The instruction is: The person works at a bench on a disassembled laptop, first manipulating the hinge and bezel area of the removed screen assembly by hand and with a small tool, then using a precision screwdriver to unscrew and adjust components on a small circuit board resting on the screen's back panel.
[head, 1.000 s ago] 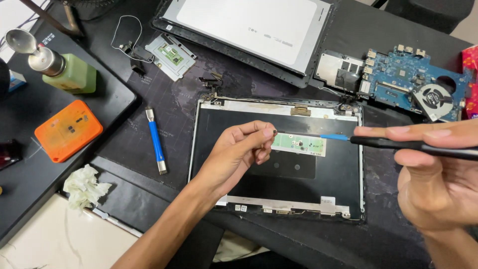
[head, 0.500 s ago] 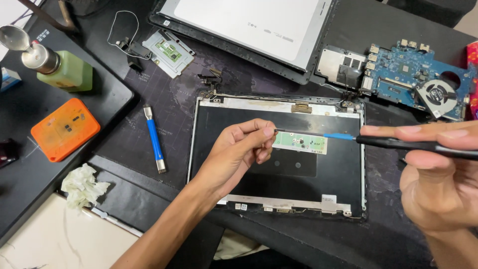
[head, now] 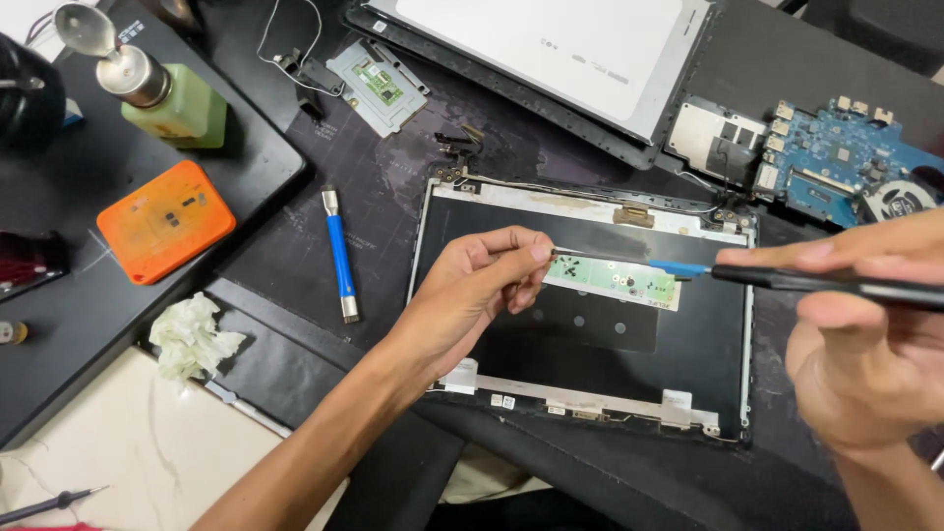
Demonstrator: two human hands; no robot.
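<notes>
Pinching the left end of a small green circuit strip (head: 615,278), the left hand (head: 482,295) steadies it on the black laptop lid shell (head: 590,393), mid-worktop. Right hand (head: 865,344) is closed around a black-handled tool (head: 816,283), blue tip at the strip's right end, likely prying. Strip's long axis runs left-right. Farther off: blue motherboard (head: 836,167).

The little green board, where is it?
In the head view, the little green board lies on the black laptop lid, right of centre, between the left hand's fingertips and the right hand's screwdriver.
</notes>
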